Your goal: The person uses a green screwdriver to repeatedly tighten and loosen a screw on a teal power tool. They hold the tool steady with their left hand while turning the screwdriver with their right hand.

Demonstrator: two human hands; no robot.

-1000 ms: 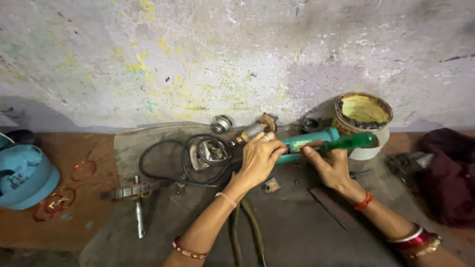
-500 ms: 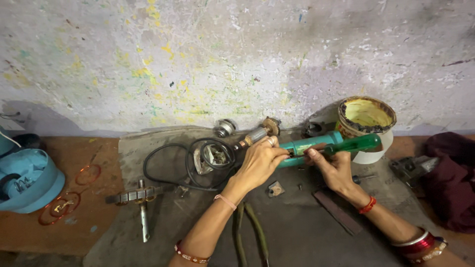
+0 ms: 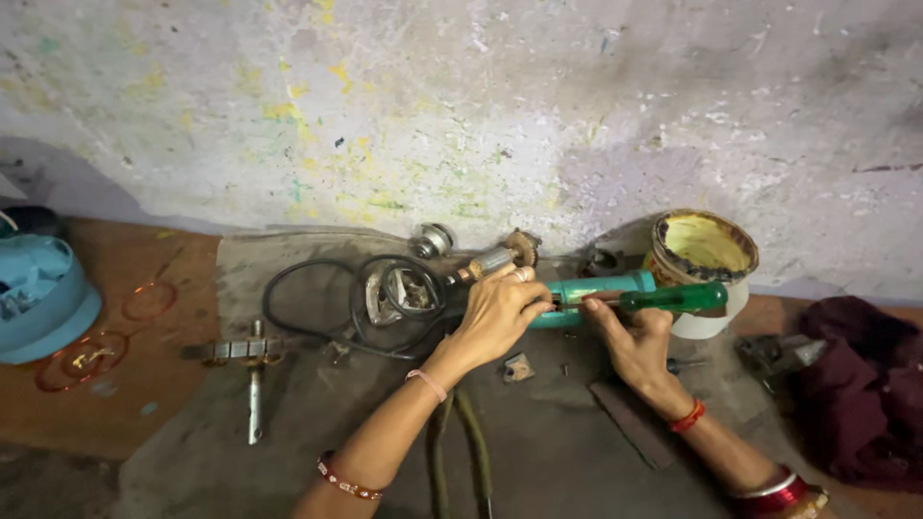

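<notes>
My left hand point(image 3: 495, 315) grips the end of a teal power-tool housing point(image 3: 601, 288) that lies on a grey mat point(image 3: 288, 423). My right hand point(image 3: 630, 336) holds a green-handled screwdriver point(image 3: 673, 298), its shaft pointing left against the housing by my left fingers. A motor armature point(image 3: 495, 258) with a copper end lies just behind my left hand. A black cable point(image 3: 317, 312) loops around a metal gear-case part point(image 3: 399, 291) to the left.
A yellow-stained paint can point(image 3: 702, 264) stands behind the screwdriver. A round bearing piece point(image 3: 433, 240) lies near the wall. A metal T-shaped tool point(image 3: 252, 370) rests left on the mat; a blue plastic tub point(image 3: 38, 293) sits far left, dark red cloth point(image 3: 865, 384) far right.
The view has shifted slightly. Both hands stay on the housing and screwdriver with little movement.
</notes>
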